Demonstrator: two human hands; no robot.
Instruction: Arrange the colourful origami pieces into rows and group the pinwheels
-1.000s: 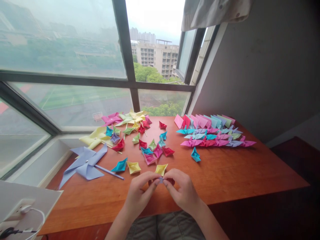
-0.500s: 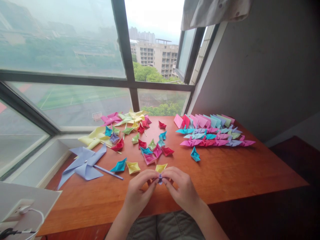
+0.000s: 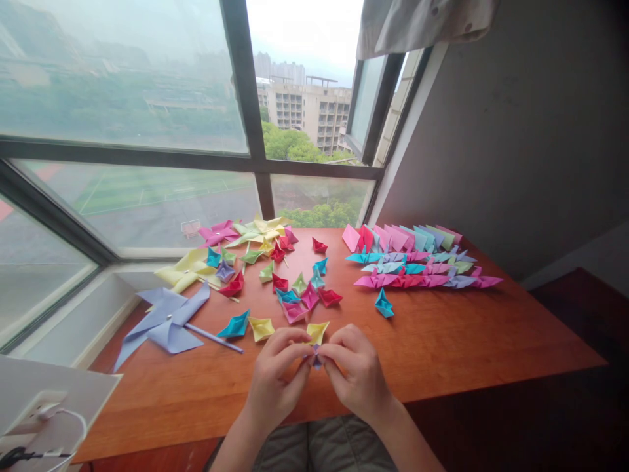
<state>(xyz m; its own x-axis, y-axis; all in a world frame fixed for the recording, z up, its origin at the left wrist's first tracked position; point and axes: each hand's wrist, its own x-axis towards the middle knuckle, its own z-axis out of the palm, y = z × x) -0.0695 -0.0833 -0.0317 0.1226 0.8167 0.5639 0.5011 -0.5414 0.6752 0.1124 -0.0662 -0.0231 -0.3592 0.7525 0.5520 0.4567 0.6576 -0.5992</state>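
Observation:
Between my fingertips is a small folded piece of purple paper point(image 3: 317, 358), mostly covered by the fingers. My left hand point(image 3: 279, 372) pinches its left side, and my right hand point(image 3: 354, 368) pinches its right side. Just beyond the fingertips sits a yellow paper boat point(image 3: 318, 332), partly hidden by my hands. To the left of it lie another yellow boat point(image 3: 262, 328) and a blue boat point(image 3: 236, 324). Farther back is a loose cluster of pink, red, blue and green paper boats point(image 3: 309, 297).
Paper pinwheels, including a large purple one point(image 3: 170, 319), lie along the left of the wooden table point(image 3: 472, 347). Rows of folded paper cranes point(image 3: 410, 280) stand at the back right, with a lone blue boat point(image 3: 384, 303) in front. A window point(image 3: 196, 190) borders the far side.
My fingers have shifted their pinch on the purple paper, and the knuckles have spread slightly apart. More of the yellow boat behind them shows. The other paper pieces stay put.

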